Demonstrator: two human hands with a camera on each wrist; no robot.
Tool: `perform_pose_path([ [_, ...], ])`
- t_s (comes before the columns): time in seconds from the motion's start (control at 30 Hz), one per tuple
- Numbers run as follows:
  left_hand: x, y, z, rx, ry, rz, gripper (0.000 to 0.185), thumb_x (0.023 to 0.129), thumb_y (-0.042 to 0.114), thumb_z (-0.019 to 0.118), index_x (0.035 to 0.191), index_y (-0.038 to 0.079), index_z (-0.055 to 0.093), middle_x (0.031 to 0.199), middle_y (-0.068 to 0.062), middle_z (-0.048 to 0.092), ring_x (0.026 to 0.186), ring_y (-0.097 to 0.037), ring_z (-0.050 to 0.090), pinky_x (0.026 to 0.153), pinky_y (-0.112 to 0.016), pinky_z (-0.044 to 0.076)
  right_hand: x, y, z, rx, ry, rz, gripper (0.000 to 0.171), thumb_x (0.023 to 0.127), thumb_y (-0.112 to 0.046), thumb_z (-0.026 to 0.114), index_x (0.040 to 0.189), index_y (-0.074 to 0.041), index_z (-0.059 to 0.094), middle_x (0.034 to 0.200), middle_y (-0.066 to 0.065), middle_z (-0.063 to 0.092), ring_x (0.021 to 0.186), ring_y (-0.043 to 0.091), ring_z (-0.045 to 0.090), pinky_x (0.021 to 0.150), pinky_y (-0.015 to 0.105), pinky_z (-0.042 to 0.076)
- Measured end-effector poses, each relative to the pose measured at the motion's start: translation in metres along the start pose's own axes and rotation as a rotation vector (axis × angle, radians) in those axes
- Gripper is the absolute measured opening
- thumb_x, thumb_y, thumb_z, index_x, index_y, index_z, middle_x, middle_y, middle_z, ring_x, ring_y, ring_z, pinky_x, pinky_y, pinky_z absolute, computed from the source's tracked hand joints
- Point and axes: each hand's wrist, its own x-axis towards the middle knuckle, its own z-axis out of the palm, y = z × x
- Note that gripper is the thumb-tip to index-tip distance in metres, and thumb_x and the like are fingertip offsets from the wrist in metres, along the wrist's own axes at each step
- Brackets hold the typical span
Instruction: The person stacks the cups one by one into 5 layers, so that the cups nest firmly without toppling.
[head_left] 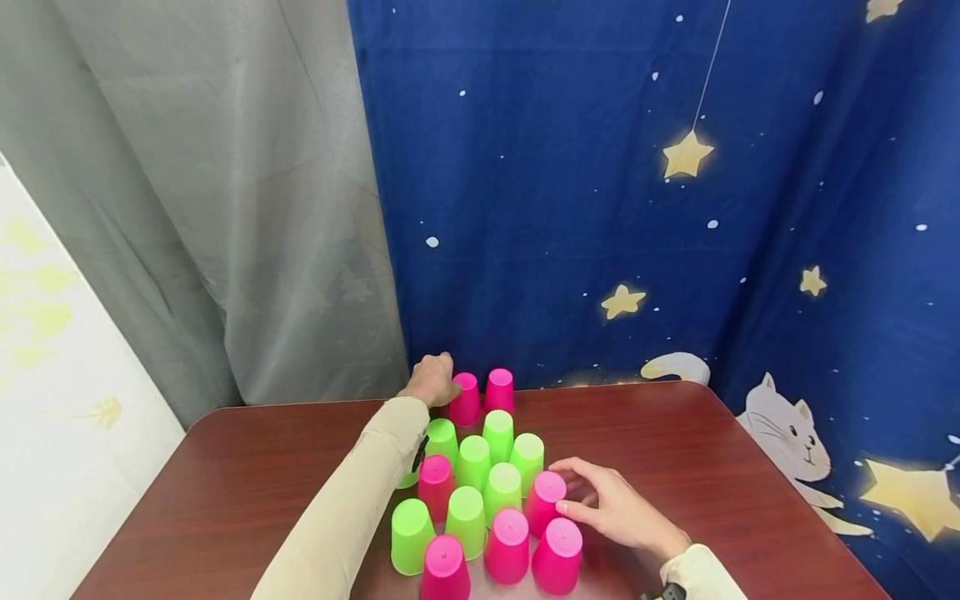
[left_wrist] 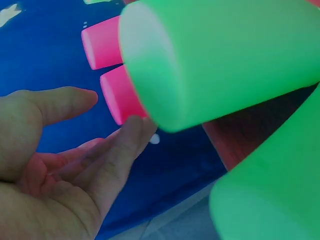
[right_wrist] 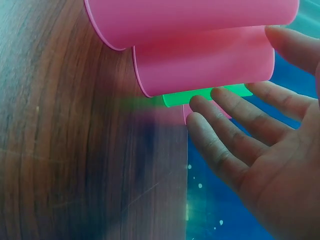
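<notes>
Pink and green plastic cups stand upside down in a cluster on the table. At the back, my left hand (head_left: 431, 382) is beside a pink cup (head_left: 466, 400). In the left wrist view, its thumb and fingers are spread near the pink cups, and contact is unclear. My right hand (head_left: 622, 508) is around the right side of another pink cup (head_left: 546, 502), fingers behind and thumb in front. The right wrist view shows those fingers (right_wrist: 225, 155) loosely extended next to the cup. Part of a green cup (head_left: 408, 480) is hidden by the left sleeve.
The reddish-brown wooden table (head_left: 660, 433) has its back edge against a blue star-patterned curtain (head_left: 555, 208). A grey curtain (head_left: 300, 208) hangs at the left. A second pink cup (head_left: 499, 390) stands at the back, with several green cups (head_left: 474, 461) in the middle.
</notes>
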Motion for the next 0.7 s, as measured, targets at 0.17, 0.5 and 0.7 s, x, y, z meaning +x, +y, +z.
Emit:
perform_pose_path([
  [0.17, -0.007, -0.005, -0.015, -0.034, 0.008, 0.027, 0.035, 0.092, 0.023, 0.069, 0.116, -0.001, 0.062, 0.116, -0.021, 0.068, 0.108, -0.037, 0.066, 0.093, -0.045, 0.056, 0.001, 0.0, 0.001, 0.023, -0.013, -0.027, 0.042, 0.091, -0.025, 0.073, 0.13, -0.017, 0.059, 0.116, 0.004, 0.071, 0.103, 0.011, 0.069, 0.081, 0.025, 0.059],
  [0.5, -0.033, -0.028, -0.042, -0.167, -0.034, 0.051, 0.038, 0.095, 0.024, 0.065, 0.127, 0.003, 0.06, 0.105, -0.01, 0.075, 0.096, -0.024, 0.068, 0.093, -0.044, 0.056, 0.005, -0.001, 0.003, 0.019, 0.019, -0.062, 0.048, 0.089, -0.023, 0.075, 0.133, -0.011, 0.059, 0.115, 0.006, 0.071, 0.1, 0.01, 0.069, 0.079, 0.025, 0.06],
  [0.7, -0.057, -0.05, -0.046, -0.218, -0.019, 0.108, 0.033, 0.095, 0.022, 0.064, 0.123, 0.005, 0.062, 0.102, -0.008, 0.076, 0.095, -0.022, 0.07, 0.088, -0.042, 0.058, 0.006, -0.001, 0.003, 0.016, 0.035, -0.068, 0.044, 0.089, -0.023, 0.076, 0.13, -0.013, 0.061, 0.113, 0.005, 0.072, 0.098, 0.01, 0.069, 0.078, 0.025, 0.059],
])
